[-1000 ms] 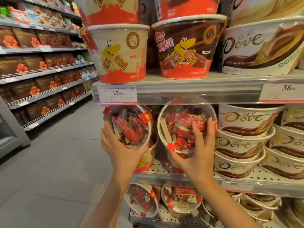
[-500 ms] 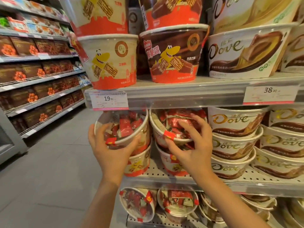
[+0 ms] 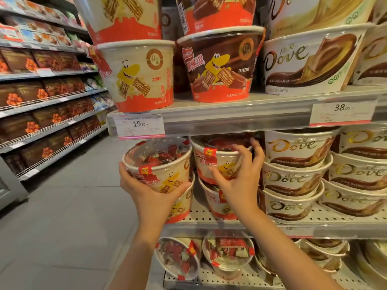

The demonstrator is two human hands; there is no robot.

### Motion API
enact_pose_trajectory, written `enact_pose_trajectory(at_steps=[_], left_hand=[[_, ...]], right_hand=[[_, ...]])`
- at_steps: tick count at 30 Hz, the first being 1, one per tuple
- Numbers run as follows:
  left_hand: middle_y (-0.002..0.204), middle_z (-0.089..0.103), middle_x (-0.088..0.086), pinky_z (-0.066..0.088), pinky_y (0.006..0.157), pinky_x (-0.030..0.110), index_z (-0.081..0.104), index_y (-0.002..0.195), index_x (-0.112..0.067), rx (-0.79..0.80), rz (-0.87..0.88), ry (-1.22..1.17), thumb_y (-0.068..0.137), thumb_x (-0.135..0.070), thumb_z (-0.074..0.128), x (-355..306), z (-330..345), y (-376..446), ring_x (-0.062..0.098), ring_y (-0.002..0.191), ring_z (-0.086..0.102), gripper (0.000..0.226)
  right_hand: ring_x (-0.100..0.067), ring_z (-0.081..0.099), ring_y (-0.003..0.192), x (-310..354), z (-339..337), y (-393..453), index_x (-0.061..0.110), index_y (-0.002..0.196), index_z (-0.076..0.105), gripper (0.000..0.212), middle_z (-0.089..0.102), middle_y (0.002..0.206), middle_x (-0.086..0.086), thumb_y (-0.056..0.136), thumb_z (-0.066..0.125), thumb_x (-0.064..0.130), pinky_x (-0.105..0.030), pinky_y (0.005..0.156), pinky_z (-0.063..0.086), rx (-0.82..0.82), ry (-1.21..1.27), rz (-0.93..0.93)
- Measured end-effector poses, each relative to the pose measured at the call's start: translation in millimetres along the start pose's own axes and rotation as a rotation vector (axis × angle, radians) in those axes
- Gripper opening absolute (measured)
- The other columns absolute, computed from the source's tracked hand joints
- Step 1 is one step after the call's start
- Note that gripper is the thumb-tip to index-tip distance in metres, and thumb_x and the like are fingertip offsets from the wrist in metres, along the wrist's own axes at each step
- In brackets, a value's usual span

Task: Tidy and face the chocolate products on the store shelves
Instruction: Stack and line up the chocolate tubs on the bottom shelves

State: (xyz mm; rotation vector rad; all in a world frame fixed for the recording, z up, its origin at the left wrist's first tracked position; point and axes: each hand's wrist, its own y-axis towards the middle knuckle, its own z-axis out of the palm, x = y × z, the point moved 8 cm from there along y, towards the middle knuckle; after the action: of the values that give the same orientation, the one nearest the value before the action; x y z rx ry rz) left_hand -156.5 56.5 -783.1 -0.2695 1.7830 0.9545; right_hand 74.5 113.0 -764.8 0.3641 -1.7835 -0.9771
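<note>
A: Where do you stand with the shelf right now?

B: Your left hand (image 3: 152,191) is wrapped around the cream paper wafer tub with the clear lid and yellow cartoon figure (image 3: 159,170), fingers under its side, thumb at its 9 o'clock. That tub sits on top of a second cream tub (image 3: 182,204) on the perforated grey metal middle shelf (image 3: 261,222), at the shelf's left end, and it tilts a little toward you.

A: And the other one?

B: Your right hand (image 3: 238,181) is spread over the neighbouring cream-and-red wafer tub (image 3: 215,162), thumb on its front label, fingers reaching round its 3 o'clock side. I cannot tell whether that is a firm hold or just a steadying touch. This tub also tops a stack, and it stands just beside the stacked white Dove chocolate bowls (image 3: 295,168).

A: How much looks done?

B: Both top tubs show their printed fronts outward, so facing them seems nearly finished. I'd judge the left tub needs levelling and seating square on the one beneath. The Dove stacks at 3 o'clock look orderly, if slightly slanted.

A: What is left?

B: On the lower shelf at 6 o'clock, two clear-lidded tubs of red-wrapped wafers (image 3: 228,252) lie tipped with lids toward you, labels hidden. Those appear to need standing up and turning.
</note>
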Motion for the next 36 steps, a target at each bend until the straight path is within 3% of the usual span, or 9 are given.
enact_pose_trajectory(at_steps=[6, 11, 15, 17, 19, 23, 26, 33, 36], left_hand=[[0.148, 0.012, 0.001, 0.03, 0.104, 0.036, -0.01, 0.144, -0.035, 0.004, -0.012, 0.062, 0.044, -0.024, 0.094, 6.3, 1.2, 5.7, 0.02, 0.136, 0.027, 0.145], [0.148, 0.015, 0.003, 0.031, 0.103, 0.035, -0.008, 0.145, -0.034, 0.01, 0.004, 0.065, 0.046, -0.023, 0.093, 10.3, 2.3, 12.9, 0.02, 0.135, 0.029, 0.142], [0.151, 0.021, 0.003, 0.033, 0.108, 0.051, -0.014, 0.139, -0.049, 0.012, -0.045, 0.071, 0.033, -0.054, 0.089, 22.8, -1.5, 12.9, 0.023, 0.136, 0.032, 0.147], [0.149, 0.03, 0.004, 0.036, 0.105, 0.054, -0.017, 0.137, -0.05, 0.024, -0.084, 0.079, 0.033, -0.059, 0.086, 29.0, -0.5, 11.2, 0.025, 0.134, 0.037, 0.147], [0.143, 0.038, 0.006, 0.041, 0.102, 0.047, -0.015, 0.141, -0.043, 0.052, -0.106, 0.069, 0.044, -0.045, 0.089, 34.3, 4.3, 9.9, 0.023, 0.127, 0.045, 0.142], [0.139, 0.042, 0.006, 0.044, 0.097, 0.042, -0.005, 0.143, -0.037, 0.044, -0.063, 0.059, 0.053, -0.033, 0.089, 36.9, 7.7, 11.7, 0.021, 0.124, 0.048, 0.13], [0.139, 0.042, 0.005, 0.044, 0.097, 0.04, 0.001, 0.143, -0.035, 0.035, -0.053, 0.069, 0.054, -0.036, 0.088, 39.4, 8.5, 11.9, 0.021, 0.123, 0.048, 0.125], [0.137, 0.045, 0.002, 0.046, 0.097, 0.042, 0.008, 0.143, -0.033, 0.025, -0.035, 0.069, 0.051, -0.047, 0.086, 42.7, 8.0, 13.2, 0.02, 0.122, 0.049, 0.122], [0.146, 0.032, 0.0, 0.04, 0.103, 0.044, 0.007, 0.144, -0.036, 0.014, -0.048, 0.026, 0.044, -0.054, 0.085, 46.5, 5.9, 6.9, 0.017, 0.131, 0.038, 0.128]], right_hand=[[0.005, 0.011, 0.126, 1.7, 3.5, 0.3, 0.028, 0.134, 0.04, 0.076, 0.008, 0.151, -0.01, 0.069, 0.08, 0.029, -0.001, 0.097, 0.019, 0.077, -0.009, 0.057], [0.01, 0.011, 0.122, -1.6, 5.7, -2.8, 0.032, 0.145, 0.0, 0.114, 0.009, 0.152, -0.008, 0.066, 0.083, 0.03, 0.001, 0.097, 0.014, 0.116, -0.009, 0.137], [-0.017, 0.033, 0.134, -12.1, 11.0, -2.8, 0.023, 0.148, -0.011, 0.136, 0.022, 0.151, -0.005, 0.054, 0.084, 0.051, -0.034, 0.101, 0.039, 0.142, -0.129, 0.264], [-0.027, 0.044, 0.128, -14.9, 14.9, -0.7, 0.026, 0.146, -0.013, 0.137, 0.03, 0.149, -0.008, 0.052, 0.083, 0.055, -0.042, 0.095, 0.047, 0.154, -0.182, 0.304], [-0.028, 0.046, 0.126, -18.2, 15.5, 1.0, 0.025, 0.147, -0.008, 0.135, 0.035, 0.146, -0.008, 0.052, 0.084, 0.053, -0.042, 0.093, 0.048, 0.142, -0.181, 0.342], [-0.024, 0.029, 0.134, -19.2, 6.2, -1.1, 0.021, 0.148, 0.001, 0.13, 0.029, 0.145, -0.007, 0.052, 0.085, 0.049, -0.035, 0.106, 0.032, 0.086, -0.132, 0.326], [-0.02, 0.023, 0.136, -16.8, -1.4, -11.0, 0.02, 0.149, -0.001, 0.134, 0.025, 0.147, -0.005, 0.051, 0.086, 0.05, -0.028, 0.108, 0.024, 0.082, -0.119, 0.301], [-0.024, 0.024, 0.138, -14.0, -6.4, -21.6, 0.015, 0.149, 0.002, 0.133, 0.026, 0.15, -0.009, 0.051, 0.082, 0.058, -0.041, 0.113, 0.025, 0.046, -0.241, 0.301], [-0.021, 0.019, 0.141, -16.0, -2.8, -28.4, 0.016, 0.149, 0.002, 0.13, 0.021, 0.152, -0.007, 0.055, 0.08, 0.058, -0.041, 0.116, 0.02, 0.041, -0.186, 0.307]])
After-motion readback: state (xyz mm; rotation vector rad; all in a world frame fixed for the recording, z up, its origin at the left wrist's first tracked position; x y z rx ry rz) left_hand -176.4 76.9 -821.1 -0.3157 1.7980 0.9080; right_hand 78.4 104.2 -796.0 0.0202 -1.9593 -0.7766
